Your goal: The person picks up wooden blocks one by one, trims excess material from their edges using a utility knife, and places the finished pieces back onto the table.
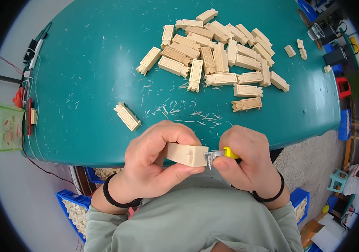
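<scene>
My left hand [158,157] grips a pale wooden block [183,154] between thumb and fingers, above the table's near edge. In my right hand [246,155] is a utility knife [230,153] with a yellow body, its metal blade end touching the block's right end. Thin shavings hang at the blade. My right thumb lies just below the blade, close to the block. One carved wooden block [127,116] with a notched end lies alone on the table, left of my hands. Beyond my hands, shavings [167,110] are scattered on the green surface.
Many carved blocks [221,78] lie in a loose pile on the green table [87,75]. Small wood pieces [290,51] sit farther right. Blue crates [68,197] filled with wooden pieces stand below the table. A power strip [36,52] with cables runs along the left edge.
</scene>
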### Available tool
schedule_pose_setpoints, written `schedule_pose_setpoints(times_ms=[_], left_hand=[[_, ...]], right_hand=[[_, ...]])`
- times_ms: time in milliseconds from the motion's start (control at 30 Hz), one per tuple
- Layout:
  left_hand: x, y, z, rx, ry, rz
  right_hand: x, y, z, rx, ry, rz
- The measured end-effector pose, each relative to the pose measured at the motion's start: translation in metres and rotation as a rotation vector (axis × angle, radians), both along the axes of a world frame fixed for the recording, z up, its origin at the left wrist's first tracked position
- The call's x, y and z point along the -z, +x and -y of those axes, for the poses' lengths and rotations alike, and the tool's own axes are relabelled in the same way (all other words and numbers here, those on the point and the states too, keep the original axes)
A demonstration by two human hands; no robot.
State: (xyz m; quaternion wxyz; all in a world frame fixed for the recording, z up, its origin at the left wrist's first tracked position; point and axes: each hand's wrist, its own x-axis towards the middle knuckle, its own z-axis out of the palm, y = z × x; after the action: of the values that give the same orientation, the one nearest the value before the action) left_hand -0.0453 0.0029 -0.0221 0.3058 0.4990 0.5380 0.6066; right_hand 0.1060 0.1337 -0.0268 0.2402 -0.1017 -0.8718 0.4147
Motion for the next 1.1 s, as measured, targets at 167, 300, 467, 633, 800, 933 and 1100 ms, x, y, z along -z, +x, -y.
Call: schedule_pose_setpoints(times_ms=[167,300,467,633,800,933,1100], left_hand=[[-0.009,-0.002,0.001,0.313,0.011,-0.058],[0.002,-0.001,0.0,0.127,-0.035,0.109],[0.001,-0.005,-0.004,0.119,-0.038,-0.033],[0.01,0.003,0.0,0.104,0.002,0.226],[0.008,-0.01,-0.002,0.107,0.035,-0.027],[-0.003,-0.018,-0.007,0.136,-0.001,-0.465],[0.008,-0.001,-0.003,0.072,0.074,0.08]], right_hand=[[0.009,-0.004,-0.006,0.131,0.036,0.009],[0.003,-0.005,-0.004,0.111,-0.305,0.122],[0.004,-0.002,-0.002,0.001,-0.612,0.046],[-0.002,-0.008,0.004,-0.051,-0.521,0.043],[-0.002,-0.004,0.002,-0.051,-0.414,0.026],[-0.002,-0.003,0.002,-0.046,-0.252,-0.005],[-0.004,-0.005,0.003,-0.07,-0.167,-0.009]])
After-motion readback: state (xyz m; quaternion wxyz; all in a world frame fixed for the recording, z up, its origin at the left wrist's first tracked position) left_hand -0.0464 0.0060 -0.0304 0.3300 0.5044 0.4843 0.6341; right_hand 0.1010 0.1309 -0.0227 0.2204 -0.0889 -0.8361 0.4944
